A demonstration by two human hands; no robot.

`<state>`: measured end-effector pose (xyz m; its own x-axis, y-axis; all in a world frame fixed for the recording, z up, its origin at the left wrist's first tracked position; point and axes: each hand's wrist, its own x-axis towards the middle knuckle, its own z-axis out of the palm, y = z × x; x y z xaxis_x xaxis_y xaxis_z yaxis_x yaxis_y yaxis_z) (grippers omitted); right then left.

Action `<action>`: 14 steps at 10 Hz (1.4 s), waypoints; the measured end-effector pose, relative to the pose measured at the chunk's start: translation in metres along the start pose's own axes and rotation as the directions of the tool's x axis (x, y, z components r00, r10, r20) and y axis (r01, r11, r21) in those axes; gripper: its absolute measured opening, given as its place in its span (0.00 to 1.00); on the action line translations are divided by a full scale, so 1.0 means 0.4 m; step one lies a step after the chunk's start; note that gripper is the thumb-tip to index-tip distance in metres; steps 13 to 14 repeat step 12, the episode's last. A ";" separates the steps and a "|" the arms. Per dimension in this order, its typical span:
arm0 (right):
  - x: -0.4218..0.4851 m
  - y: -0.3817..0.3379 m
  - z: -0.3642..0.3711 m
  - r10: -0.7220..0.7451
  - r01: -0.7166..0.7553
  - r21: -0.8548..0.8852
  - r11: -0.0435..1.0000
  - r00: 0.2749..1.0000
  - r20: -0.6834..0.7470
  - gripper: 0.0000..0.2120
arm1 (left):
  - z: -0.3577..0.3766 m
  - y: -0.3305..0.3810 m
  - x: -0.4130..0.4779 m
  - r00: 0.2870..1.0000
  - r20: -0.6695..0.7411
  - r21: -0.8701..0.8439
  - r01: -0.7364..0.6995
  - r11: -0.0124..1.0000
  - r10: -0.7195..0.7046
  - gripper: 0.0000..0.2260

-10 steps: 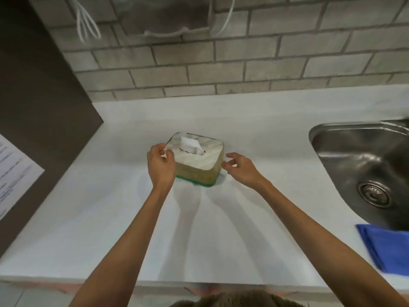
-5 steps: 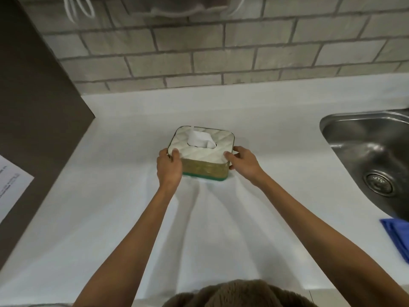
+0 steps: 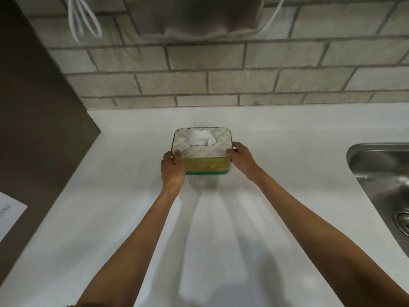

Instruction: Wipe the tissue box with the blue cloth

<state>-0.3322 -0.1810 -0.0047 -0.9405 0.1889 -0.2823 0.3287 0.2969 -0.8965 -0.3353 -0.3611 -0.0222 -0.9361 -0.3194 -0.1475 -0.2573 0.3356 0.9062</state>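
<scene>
Toward the back of the white bench (image 3: pixel 124 218), near the brick wall (image 3: pixel 221 85), sits the tissue box (image 3: pixel 202 151), quilted lid up, a tissue (image 3: pixel 200 138) poking out. I grip it on both sides: left hand (image 3: pixel 172 167) at its near-left corner, right hand (image 3: pixel 242 159) at its right edge. Steel sink (image 3: pixel 380 173) lies well apart, right.

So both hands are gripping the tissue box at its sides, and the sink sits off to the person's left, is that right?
Not quite: in the head view the sink lies to the person's right. The rest holds: the left hand and right hand grip the tissue box at its sides.
</scene>
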 end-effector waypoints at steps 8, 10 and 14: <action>0.180 -0.039 0.000 -0.027 0.027 -0.010 1.000 1.000 -0.012 0.21 | 0.060 0.062 0.140 0.998 0.000 0.033 -0.064 0.997 0.064 0.20; 0.184 -0.041 0.002 -0.016 0.016 0.003 1.000 1.000 0.007 0.21 | 0.057 0.065 0.142 0.998 0.023 0.053 -0.059 0.997 0.058 0.21; 0.172 -0.023 -0.009 0.040 -0.041 -0.021 0.999 0.999 -0.016 0.32 | 0.048 0.064 0.129 0.998 0.036 0.156 0.050 0.987 -0.056 0.29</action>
